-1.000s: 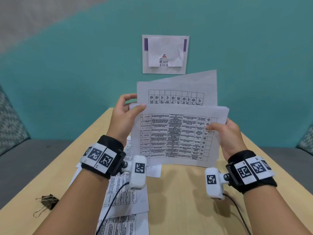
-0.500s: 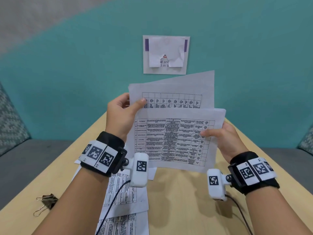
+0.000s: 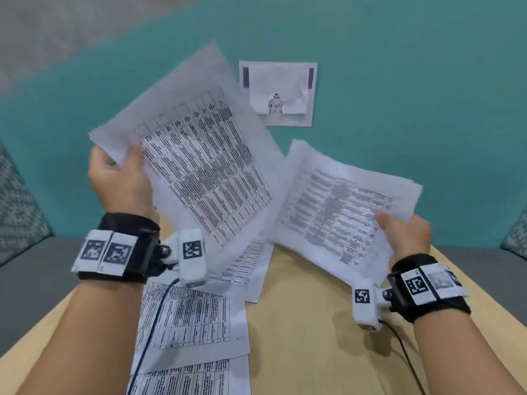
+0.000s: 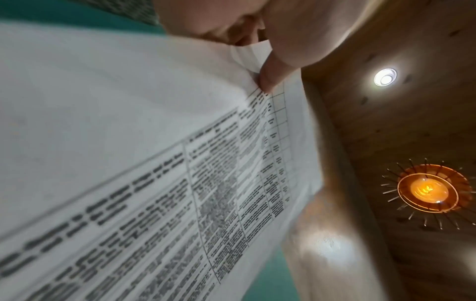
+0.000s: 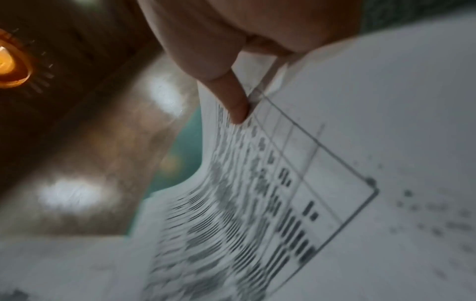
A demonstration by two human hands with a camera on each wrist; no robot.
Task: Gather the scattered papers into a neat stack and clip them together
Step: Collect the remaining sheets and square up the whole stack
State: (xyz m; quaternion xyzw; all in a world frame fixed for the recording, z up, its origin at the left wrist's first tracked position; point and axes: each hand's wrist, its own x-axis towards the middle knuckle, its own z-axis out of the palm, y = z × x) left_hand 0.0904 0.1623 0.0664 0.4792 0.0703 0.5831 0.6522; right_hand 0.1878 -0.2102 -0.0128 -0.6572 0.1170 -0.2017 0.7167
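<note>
White printed sheets (image 3: 199,166) pinched in left hand (image 3: 121,181), blurred sheets (image 3: 336,212), seemingly several, gripped by right fingers (image 3: 383,216)

The paper on the wall (image 3: 278,94) has a torn sheet over it. Below the tear a few letters show: "d an" and under that "in t". The rest is hidden. The papers (image 3: 199,166) held up and those lying on the table (image 3: 313,337) have grids full of tiny print, too blurry to read. The wrist bands (image 3: 111,252) have black and white square codes, no words.
</note>
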